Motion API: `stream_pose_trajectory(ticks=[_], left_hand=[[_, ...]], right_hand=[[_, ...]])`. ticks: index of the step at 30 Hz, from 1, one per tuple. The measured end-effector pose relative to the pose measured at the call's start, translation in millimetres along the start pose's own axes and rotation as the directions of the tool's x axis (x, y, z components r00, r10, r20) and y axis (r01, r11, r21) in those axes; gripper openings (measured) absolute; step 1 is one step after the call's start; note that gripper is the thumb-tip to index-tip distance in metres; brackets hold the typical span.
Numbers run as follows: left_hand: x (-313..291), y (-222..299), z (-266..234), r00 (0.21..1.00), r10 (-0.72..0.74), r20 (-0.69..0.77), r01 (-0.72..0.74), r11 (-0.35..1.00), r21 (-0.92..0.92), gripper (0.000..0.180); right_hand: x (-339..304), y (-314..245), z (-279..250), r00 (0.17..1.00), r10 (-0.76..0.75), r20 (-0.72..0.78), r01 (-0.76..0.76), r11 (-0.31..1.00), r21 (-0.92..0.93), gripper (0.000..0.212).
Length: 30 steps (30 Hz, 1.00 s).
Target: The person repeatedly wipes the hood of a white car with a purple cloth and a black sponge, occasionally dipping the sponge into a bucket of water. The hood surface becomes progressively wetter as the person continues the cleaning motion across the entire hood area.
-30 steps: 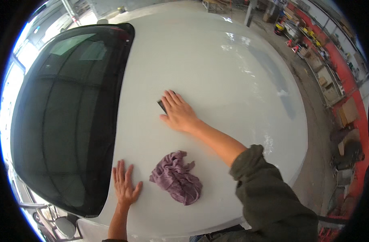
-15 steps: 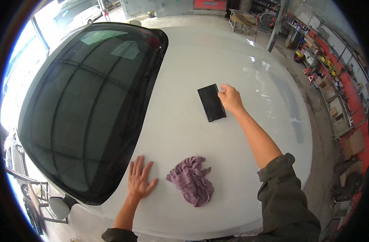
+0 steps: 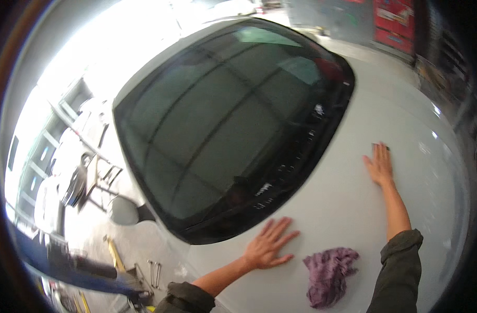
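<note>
On the pale grey hood point(image 3: 327, 208) of a car, my left hand point(image 3: 270, 245) lies flat with fingers spread, near the base of the windshield. Farther out to the right, my right hand point(image 3: 380, 164) presses down on the hood, its thumb out to the side. Dark edges of a black sheet point(image 3: 388, 148) show around its fingertips; the fingers hide most of it. A crumpled purple cloth point(image 3: 329, 276) sits on the hood between my forearms, touched by neither hand.
The dark windshield point(image 3: 233, 120) takes up the middle, with a side mirror point(image 3: 124, 209) at its near left corner. A blue beam point(image 3: 76, 268) and tools stand at lower left. Beyond the hood is a red cabinet point(image 3: 394, 23).
The view has swung left. My right hand held the black rectangular sheet by its edge; now its fingers lie over the sheet. My left hand stays flat on the hood.
</note>
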State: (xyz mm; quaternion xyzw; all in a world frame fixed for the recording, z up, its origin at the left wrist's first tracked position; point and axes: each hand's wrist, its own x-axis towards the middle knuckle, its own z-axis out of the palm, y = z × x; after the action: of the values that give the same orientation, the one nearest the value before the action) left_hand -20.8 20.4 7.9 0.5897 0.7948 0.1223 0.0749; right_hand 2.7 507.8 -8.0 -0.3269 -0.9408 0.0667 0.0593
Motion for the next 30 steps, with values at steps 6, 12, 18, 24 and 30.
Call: stream_pose_trajectory(ticks=[6, 12, 18, 24, 30], left_hand=[[-16.5, -5.2, -7.1, 0.999, -0.027, -0.027, 0.027, 1.000, -0.016, 0.073], [-14.2, -9.1, -3.2, 0.995, -0.081, 0.056, 0.083, 0.995, -0.051, 0.076], [5.6, -1.6, -13.5, 0.990, -0.090, 0.109, 0.100, 0.991, -0.093, 0.071], [-11.5, -4.1, -9.3, 0.982, -0.128, 0.139, 0.145, 0.982, -0.118, 0.072], [1.3, -3.3, -4.8, 0.987, -0.096, 0.126, 0.113, 0.984, -0.137, 0.071]], right_hand=[[-35.2, -99.8, 13.6, 0.936, -0.352, 0.028, 0.352, 0.936, -0.012, 0.087], [-31.1, -61.4, -17.7, 0.834, -0.533, 0.146, 0.527, 0.846, 0.082, 0.085], [59.4, -88.1, 5.1, 0.961, -0.264, 0.087, 0.269, 0.962, -0.053, 0.084], [11.9, -78.6, 17.4, 0.743, -0.654, 0.144, 0.659, 0.752, 0.009, 0.085], [126.8, -85.4, 12.6, 0.988, -0.151, 0.008, 0.151, 0.987, -0.047, 0.089]])
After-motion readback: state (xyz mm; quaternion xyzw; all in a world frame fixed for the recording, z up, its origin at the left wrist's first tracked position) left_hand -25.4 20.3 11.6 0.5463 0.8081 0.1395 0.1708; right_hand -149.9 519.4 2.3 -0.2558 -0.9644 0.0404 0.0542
